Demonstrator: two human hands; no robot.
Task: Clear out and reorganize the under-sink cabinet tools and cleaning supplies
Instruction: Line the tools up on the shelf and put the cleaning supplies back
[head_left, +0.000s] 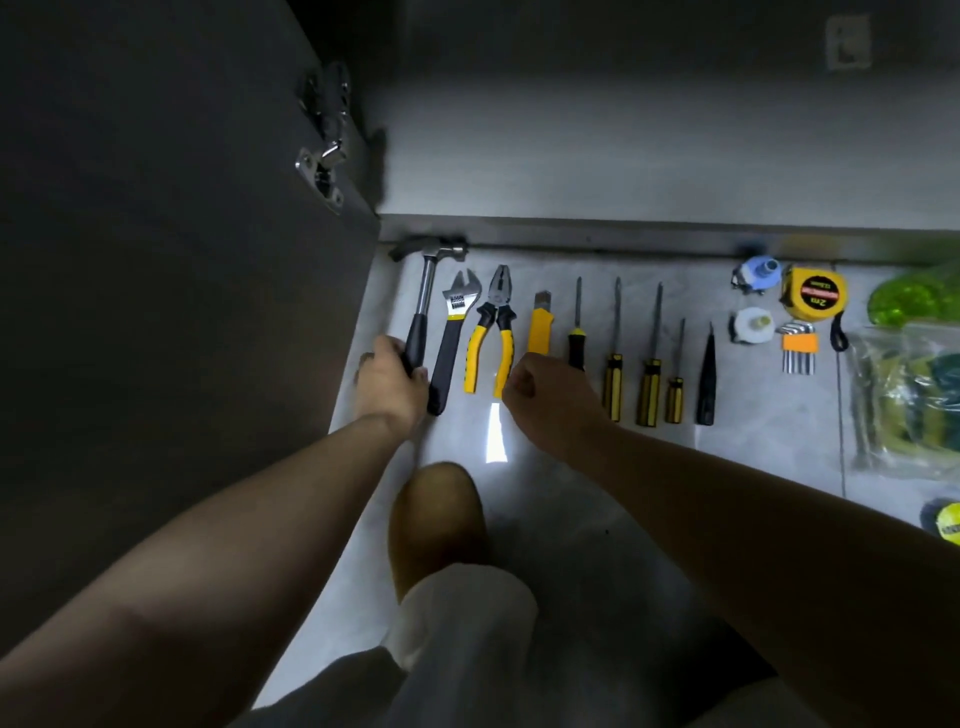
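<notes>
Tools lie in a row on the grey floor before the open cabinet. My left hand (388, 382) grips the black handle of the hammer (427, 280) at the row's left end. Beside it lie an adjustable wrench (453, 332), yellow pliers (493, 332) and a yellow utility knife (540, 322). My right hand (550, 400) hovers with curled fingers over the knife's near end and holds nothing I can see. Several screwdrivers (615, 358) and a black awl (705, 379) continue to the right.
The open dark cabinet door (182, 260) stands at the left. A tape measure (813, 293), hex keys (799, 345), two small spools (753, 325) and bagged green sponges (914, 395) lie at the right. My knee (436, 519) is below the hands.
</notes>
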